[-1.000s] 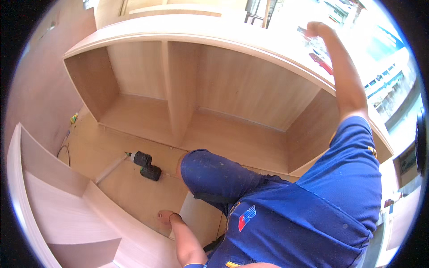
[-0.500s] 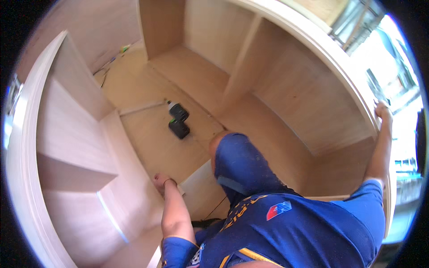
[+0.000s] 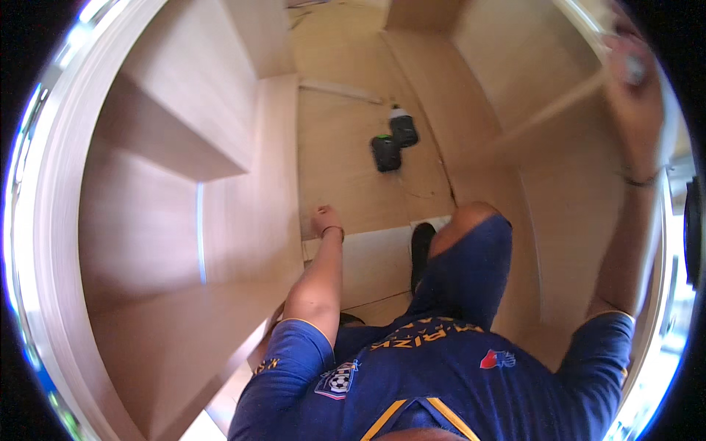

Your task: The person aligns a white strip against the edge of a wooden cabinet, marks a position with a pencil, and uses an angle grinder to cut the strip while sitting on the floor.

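My left hand (image 3: 326, 219) is curled closed in the middle, above the board floor and beside the left cabinet; what it holds, if anything, is hidden. At the upper right my right hand (image 3: 636, 110) is raised by the rim of the right cabinet (image 3: 515, 110). Its fingers are curled round a small pale grey thing (image 3: 634, 70), smeared by motion, whose kind I cannot make out. A black cordless drill (image 3: 403, 131) with a green mark lies on the floor ahead of my left hand, apart from both hands.
A tall wooden cabinet with shelf boards (image 3: 250, 220) stands at my left. Across the floor beyond the drill lies a narrow wooden strip (image 3: 342, 91). A pale board (image 3: 375, 253) lies by my bent knee (image 3: 471, 250).
My view has swung, so the drill and the cabinets sit further right. My right hand has come off the outer edge of the right cabinet and reaches further forward; my left hand stays closed.
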Demonstrator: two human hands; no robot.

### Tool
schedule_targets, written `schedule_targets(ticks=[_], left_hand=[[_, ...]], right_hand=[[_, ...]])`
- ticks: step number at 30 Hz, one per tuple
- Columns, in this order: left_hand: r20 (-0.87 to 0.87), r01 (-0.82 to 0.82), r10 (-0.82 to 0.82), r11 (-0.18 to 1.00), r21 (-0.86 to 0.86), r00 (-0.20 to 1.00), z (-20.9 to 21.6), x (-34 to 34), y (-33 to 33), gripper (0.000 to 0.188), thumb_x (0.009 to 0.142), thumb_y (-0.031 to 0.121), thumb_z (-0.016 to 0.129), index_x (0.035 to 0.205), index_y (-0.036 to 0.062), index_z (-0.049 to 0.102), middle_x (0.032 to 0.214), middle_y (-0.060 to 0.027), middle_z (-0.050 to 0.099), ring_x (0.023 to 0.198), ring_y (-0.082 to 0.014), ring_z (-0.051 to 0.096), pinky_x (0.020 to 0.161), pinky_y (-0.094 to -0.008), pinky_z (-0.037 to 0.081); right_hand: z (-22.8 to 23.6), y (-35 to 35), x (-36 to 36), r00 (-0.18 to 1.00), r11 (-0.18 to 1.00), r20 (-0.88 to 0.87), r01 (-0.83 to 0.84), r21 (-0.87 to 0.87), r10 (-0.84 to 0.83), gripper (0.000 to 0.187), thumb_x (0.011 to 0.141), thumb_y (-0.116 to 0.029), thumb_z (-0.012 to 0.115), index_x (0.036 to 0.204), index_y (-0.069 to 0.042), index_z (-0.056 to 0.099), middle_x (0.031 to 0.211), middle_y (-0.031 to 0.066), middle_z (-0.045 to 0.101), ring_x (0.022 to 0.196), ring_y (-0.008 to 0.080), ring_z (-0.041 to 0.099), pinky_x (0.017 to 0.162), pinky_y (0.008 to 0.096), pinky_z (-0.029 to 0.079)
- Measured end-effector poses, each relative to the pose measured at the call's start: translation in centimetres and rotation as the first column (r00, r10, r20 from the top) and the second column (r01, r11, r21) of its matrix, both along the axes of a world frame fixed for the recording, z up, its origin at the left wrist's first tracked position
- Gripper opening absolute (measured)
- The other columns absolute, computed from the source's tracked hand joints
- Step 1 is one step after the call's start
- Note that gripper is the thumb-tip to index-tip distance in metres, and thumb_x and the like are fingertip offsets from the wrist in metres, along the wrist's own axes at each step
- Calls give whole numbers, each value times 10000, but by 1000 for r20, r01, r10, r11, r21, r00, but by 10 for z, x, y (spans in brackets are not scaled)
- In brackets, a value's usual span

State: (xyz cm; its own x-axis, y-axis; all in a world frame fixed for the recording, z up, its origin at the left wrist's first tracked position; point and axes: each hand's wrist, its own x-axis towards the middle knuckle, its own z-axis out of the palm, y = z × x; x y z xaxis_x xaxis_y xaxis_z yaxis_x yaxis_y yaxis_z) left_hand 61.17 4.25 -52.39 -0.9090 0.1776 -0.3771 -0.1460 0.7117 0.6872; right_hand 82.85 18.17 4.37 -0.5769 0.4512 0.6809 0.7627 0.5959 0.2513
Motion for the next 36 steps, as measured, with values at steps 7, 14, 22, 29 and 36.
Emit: schedule_targets(ticks=[7,14,22,29,36], left_hand=[[266,914,-875,376,-153,404,113,-11,-9,388,825,364,548,1027,38,608,970,-186,641,914,-340,606,820,-415,462],[291,964,-925,198,-179,244,283,-2,-95,402,835,406,542,990,38,588,852,-190,632,839,-348,615,739,-439,477],[122,833,-825,538,-126,552,367,-11,-114,336,826,346,607,974,48,562,766,-147,613,674,-319,609,578,-404,467],[136,869,-862,495,18,489,364,-31,-130,396,813,406,608,1001,61,565,808,-124,626,713,-308,615,616,-382,485],[255,905,-879,424,36,402,373,-66,-139,387,804,407,620,1017,87,572,712,-54,583,635,-231,587,554,-348,444]], right_hand=[[-183,-33,-253,542,-129,-529,-608,-783,653,538,644,-305,804,978,-23,491,826,63,522,751,155,530,661,296,455],[-364,-80,-348,699,-875,-716,-342,-342,6,236,828,-137,612,967,-14,466,923,89,521,859,198,624,660,250,508],[-451,-136,-349,799,-921,-547,-369,-122,-247,758,729,119,438,1405,-76,155,1120,191,517,948,262,616,728,332,539],[-489,-200,-368,911,-964,-413,-128,-231,-22,285,885,-206,473,1104,-22,464,809,98,583,581,180,594,430,317,455],[-518,-267,-424,911,-917,-395,-55,-396,116,362,943,-343,394,889,-7,517,604,125,569,453,205,568,390,348,453]])
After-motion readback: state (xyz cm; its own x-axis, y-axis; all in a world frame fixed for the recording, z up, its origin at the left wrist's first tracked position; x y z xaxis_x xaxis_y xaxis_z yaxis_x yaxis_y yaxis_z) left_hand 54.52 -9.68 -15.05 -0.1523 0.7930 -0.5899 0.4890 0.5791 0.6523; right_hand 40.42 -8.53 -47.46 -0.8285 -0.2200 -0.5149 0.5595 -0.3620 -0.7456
